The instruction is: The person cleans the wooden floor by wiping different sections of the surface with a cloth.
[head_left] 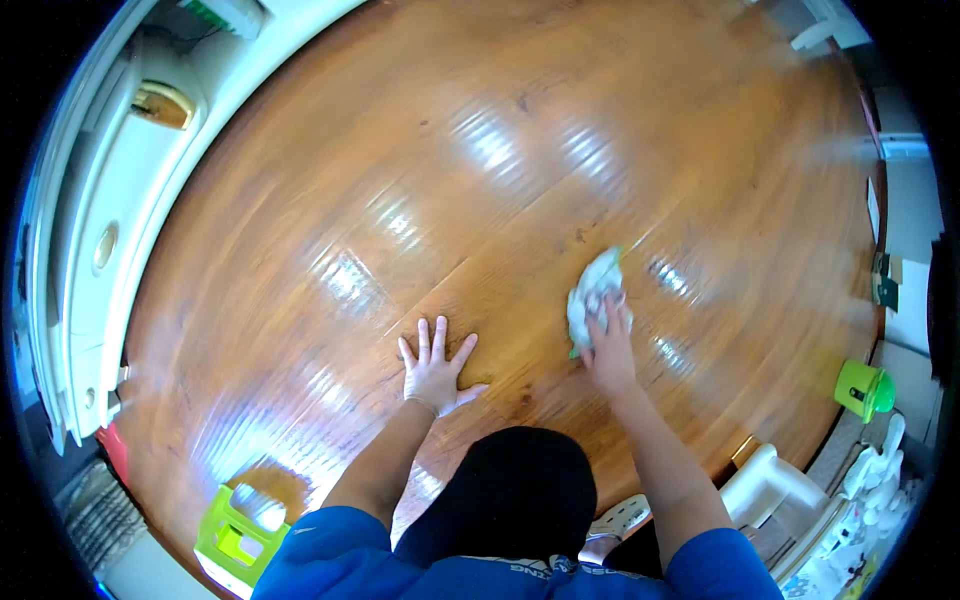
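Observation:
A crumpled white cloth [596, 280] with green edges lies against the brown wood floor [520, 220]. My right hand [610, 345] presses on it, fingers bent over its lower part, slightly blurred. To the left, my left hand [436, 372] rests flat on the bare floor with fingers spread and holds nothing. Between my arms a knee in black [515, 490] shows, and a white clog [622, 518] is beside it.
White furniture [130, 230] curves along the left side. A lime-green plastic stool or box [232, 535] stands at the lower left. On the right are a green bin [862, 390] and a white chair-like object [770, 485]. Light reflects off the floor.

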The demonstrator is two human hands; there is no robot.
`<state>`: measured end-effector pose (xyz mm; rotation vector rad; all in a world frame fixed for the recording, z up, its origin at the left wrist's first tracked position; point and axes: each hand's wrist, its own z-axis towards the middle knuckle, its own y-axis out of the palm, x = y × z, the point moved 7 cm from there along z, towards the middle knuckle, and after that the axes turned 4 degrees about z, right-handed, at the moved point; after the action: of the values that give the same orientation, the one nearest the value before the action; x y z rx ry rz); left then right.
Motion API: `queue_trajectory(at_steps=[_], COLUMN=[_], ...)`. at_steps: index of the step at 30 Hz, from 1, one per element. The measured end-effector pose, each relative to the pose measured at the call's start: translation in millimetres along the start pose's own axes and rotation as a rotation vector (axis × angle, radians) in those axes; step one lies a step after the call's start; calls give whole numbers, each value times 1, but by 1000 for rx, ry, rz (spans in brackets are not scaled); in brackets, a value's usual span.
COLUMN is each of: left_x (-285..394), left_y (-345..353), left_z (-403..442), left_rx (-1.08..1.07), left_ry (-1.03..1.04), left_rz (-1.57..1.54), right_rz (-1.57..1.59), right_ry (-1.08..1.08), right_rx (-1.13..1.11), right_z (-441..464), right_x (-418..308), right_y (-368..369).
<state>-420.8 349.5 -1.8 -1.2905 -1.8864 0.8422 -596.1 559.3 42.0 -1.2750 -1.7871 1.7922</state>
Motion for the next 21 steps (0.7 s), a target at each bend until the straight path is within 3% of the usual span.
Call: queue_trajectory(at_steps=[7,10,11,13,17,21], left_x=[-3,-4,-4,-5,-10,-9], left_y=[-3,-4,-5,-6,2,7], left_z=[-3,-4,-6,-3,-1,-2], left_rx=[20,64,68,2,53,125], left_ry=[6,7,3,-7,-66,-40], left_rz=[-16,-50,-53,-50,-29,-27], right_rz=[61,11,-40,53,29,-214], right_ry=[85,-120,-339,-494,-545,-830], right_rx=[-239,-283,-225,-256,-254,-62], right_z=[2,3,3,7,40,99], right_x=[-17,-65,-89,-135,-151,-142], right_y=[6,10,18,27,45,49])
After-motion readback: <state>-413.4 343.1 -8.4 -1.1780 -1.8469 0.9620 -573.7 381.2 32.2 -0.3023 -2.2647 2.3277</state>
